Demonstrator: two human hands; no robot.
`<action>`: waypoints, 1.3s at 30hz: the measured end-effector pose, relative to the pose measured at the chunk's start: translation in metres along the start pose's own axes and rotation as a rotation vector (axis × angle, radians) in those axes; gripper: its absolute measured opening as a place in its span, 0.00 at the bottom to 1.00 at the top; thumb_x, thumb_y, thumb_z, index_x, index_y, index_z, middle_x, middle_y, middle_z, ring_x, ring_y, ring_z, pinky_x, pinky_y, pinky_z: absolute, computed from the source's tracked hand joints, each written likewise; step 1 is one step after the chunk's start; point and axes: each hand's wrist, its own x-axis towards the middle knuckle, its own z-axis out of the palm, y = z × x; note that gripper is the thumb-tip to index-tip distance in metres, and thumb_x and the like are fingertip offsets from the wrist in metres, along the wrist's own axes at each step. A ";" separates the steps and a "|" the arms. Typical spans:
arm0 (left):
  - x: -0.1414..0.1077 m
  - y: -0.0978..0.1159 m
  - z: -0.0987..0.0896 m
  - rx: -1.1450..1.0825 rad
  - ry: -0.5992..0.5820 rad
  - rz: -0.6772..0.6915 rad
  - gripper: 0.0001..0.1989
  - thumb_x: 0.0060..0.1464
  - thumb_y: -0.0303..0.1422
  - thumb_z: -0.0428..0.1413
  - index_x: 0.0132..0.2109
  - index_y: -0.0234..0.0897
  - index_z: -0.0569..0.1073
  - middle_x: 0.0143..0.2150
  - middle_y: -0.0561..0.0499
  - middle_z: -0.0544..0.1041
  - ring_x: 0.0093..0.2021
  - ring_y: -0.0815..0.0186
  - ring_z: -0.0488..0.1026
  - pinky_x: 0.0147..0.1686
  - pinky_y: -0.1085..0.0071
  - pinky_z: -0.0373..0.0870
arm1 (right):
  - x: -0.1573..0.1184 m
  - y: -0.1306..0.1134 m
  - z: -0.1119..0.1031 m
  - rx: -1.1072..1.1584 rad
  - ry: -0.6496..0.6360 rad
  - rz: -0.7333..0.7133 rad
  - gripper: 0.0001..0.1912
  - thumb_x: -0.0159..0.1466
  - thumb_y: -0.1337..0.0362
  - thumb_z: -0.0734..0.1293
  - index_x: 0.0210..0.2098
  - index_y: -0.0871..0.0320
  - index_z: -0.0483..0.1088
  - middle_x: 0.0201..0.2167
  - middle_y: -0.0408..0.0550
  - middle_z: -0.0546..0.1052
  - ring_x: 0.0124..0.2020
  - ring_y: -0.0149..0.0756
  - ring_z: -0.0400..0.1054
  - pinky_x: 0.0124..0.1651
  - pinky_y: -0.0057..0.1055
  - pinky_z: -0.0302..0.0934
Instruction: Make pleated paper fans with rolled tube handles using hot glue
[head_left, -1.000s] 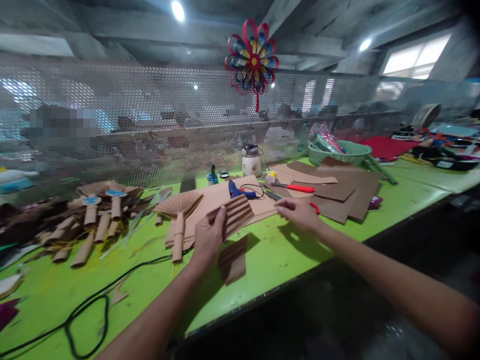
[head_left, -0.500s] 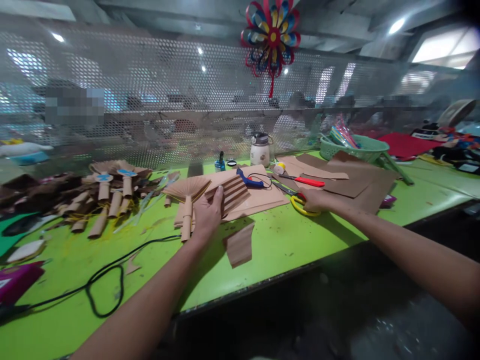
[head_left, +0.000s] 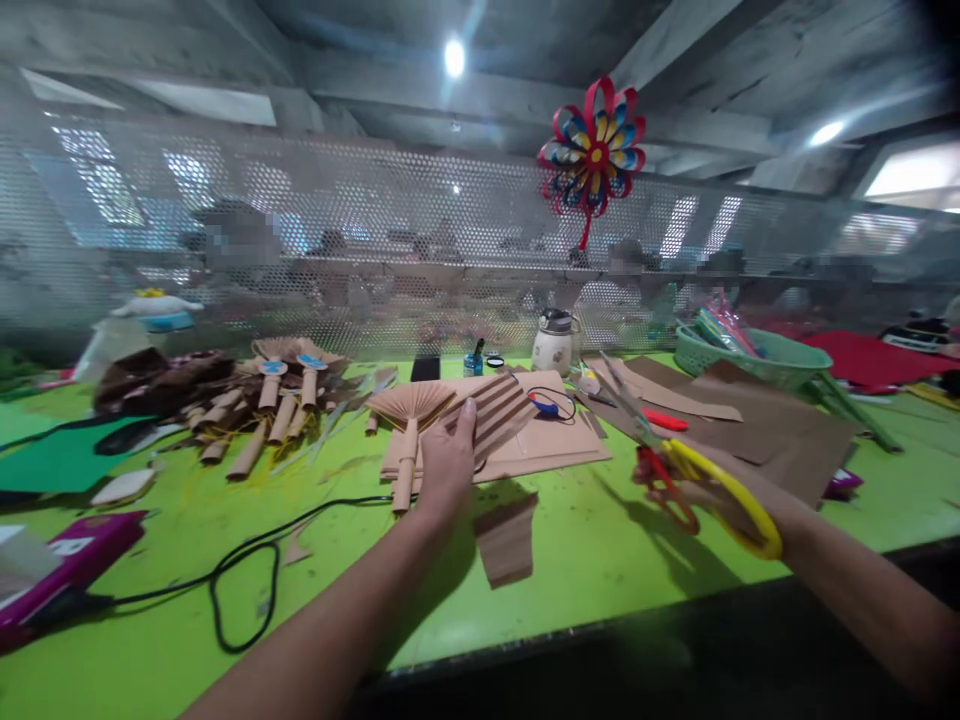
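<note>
My left hand (head_left: pixel 447 462) grips a strip of brown paper folded in pleats (head_left: pixel 496 418), thumb on top. Right beside it lies a small fan of pleated paper (head_left: pixel 411 408) with a rolled tube handle. Raised above the table, my right hand (head_left: pixel 739 482) holds scissors with yellow and red handles (head_left: pixel 697 462); their blades point up and away to the left. Under the pleated strip are flat sheets of tan paper (head_left: pixel 577 450). Partly hidden behind the strip is a blue tool (head_left: pixel 546 406) with a thin cord. A loose paper scrap (head_left: pixel 506 540) lies nearer me.
Paper tubes and fans (head_left: pixel 259 425) are heaped at left. A black cord (head_left: pixel 217 575) loops toward a purple box (head_left: pixel 97 555). Behind stand a white jug (head_left: pixel 552 345) and a blue bottle (head_left: pixel 474 362). At right are a red-handled tool (head_left: pixel 666 420), brown sheets (head_left: pixel 787 425) and a green basket (head_left: pixel 787 360).
My right hand has lifted the scissors off the table and swung them up toward me. My left hand still holds the pleated paper. The whole view has tilted up and shifted left.
</note>
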 end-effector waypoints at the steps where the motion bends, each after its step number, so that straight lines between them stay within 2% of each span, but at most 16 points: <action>1: 0.001 0.001 0.000 -0.010 0.009 0.015 0.19 0.53 0.44 0.59 0.40 0.30 0.79 0.39 0.43 0.82 0.44 0.55 0.78 0.48 0.61 0.73 | -0.005 -0.008 0.017 0.155 -0.029 -0.015 0.23 0.56 0.53 0.70 0.47 0.56 0.67 0.41 0.57 0.76 0.39 0.45 0.73 0.43 0.41 0.68; 4: 0.005 0.006 -0.002 -0.105 0.047 0.091 0.20 0.54 0.45 0.59 0.42 0.30 0.78 0.40 0.43 0.82 0.43 0.58 0.78 0.48 0.62 0.73 | -0.005 -0.032 0.072 0.347 -0.150 0.020 0.25 0.56 0.51 0.73 0.48 0.56 0.66 0.37 0.50 0.74 0.36 0.39 0.71 0.39 0.37 0.67; 6: 0.009 0.010 -0.004 -0.176 0.082 0.148 0.20 0.54 0.46 0.59 0.42 0.31 0.77 0.40 0.44 0.82 0.42 0.59 0.79 0.48 0.63 0.74 | 0.000 -0.044 0.101 0.387 -0.115 0.007 0.24 0.58 0.46 0.71 0.45 0.56 0.66 0.33 0.46 0.72 0.33 0.35 0.69 0.38 0.35 0.67; 8: 0.014 0.014 -0.006 -0.202 0.122 0.187 0.19 0.54 0.46 0.59 0.42 0.32 0.77 0.40 0.45 0.82 0.42 0.60 0.79 0.48 0.63 0.74 | 0.003 -0.053 0.121 0.366 -0.078 -0.063 0.24 0.61 0.44 0.68 0.43 0.57 0.66 0.33 0.46 0.71 0.32 0.33 0.67 0.36 0.32 0.65; 10: 0.016 0.017 -0.007 -0.204 0.155 0.189 0.19 0.53 0.46 0.60 0.41 0.32 0.77 0.39 0.45 0.82 0.41 0.60 0.79 0.47 0.62 0.75 | 0.004 -0.058 0.131 0.323 -0.070 -0.128 0.24 0.62 0.44 0.67 0.44 0.57 0.66 0.32 0.45 0.70 0.31 0.32 0.65 0.34 0.30 0.63; 14: 0.012 0.021 -0.007 -0.239 0.153 0.157 0.19 0.53 0.45 0.60 0.40 0.31 0.77 0.38 0.44 0.82 0.40 0.59 0.80 0.46 0.61 0.76 | 0.003 -0.066 0.140 0.264 -0.080 -0.177 0.23 0.63 0.46 0.66 0.47 0.56 0.65 0.32 0.45 0.68 0.31 0.32 0.63 0.33 0.29 0.61; 20: -0.001 0.026 -0.007 -0.146 0.039 0.239 0.16 0.57 0.44 0.57 0.41 0.34 0.79 0.37 0.46 0.82 0.37 0.61 0.80 0.41 0.64 0.78 | 0.003 -0.075 0.150 0.258 -0.133 -0.150 0.24 0.64 0.44 0.64 0.49 0.57 0.63 0.30 0.43 0.68 0.27 0.29 0.61 0.29 0.28 0.59; 26: -0.010 0.031 -0.002 -0.213 -0.005 0.229 0.14 0.58 0.41 0.58 0.43 0.35 0.78 0.40 0.46 0.83 0.40 0.60 0.80 0.45 0.62 0.78 | 0.002 -0.073 0.150 0.225 -0.095 -0.144 0.26 0.63 0.42 0.64 0.48 0.57 0.64 0.33 0.47 0.72 0.31 0.33 0.66 0.33 0.28 0.61; 31: -0.014 0.033 0.002 -0.318 -0.057 0.174 0.16 0.57 0.42 0.58 0.45 0.34 0.77 0.40 0.44 0.83 0.45 0.57 0.80 0.48 0.59 0.77 | -0.001 -0.072 0.150 0.245 -0.079 -0.110 0.26 0.62 0.43 0.66 0.48 0.55 0.64 0.31 0.45 0.73 0.25 0.30 0.64 0.26 0.27 0.59; 39: -0.014 0.034 0.003 -0.388 -0.057 0.081 0.15 0.56 0.40 0.59 0.45 0.34 0.77 0.39 0.43 0.83 0.44 0.56 0.80 0.47 0.59 0.77 | -0.004 -0.069 0.150 0.259 -0.052 -0.100 0.24 0.62 0.45 0.66 0.47 0.56 0.67 0.30 0.44 0.72 0.26 0.29 0.62 0.28 0.27 0.59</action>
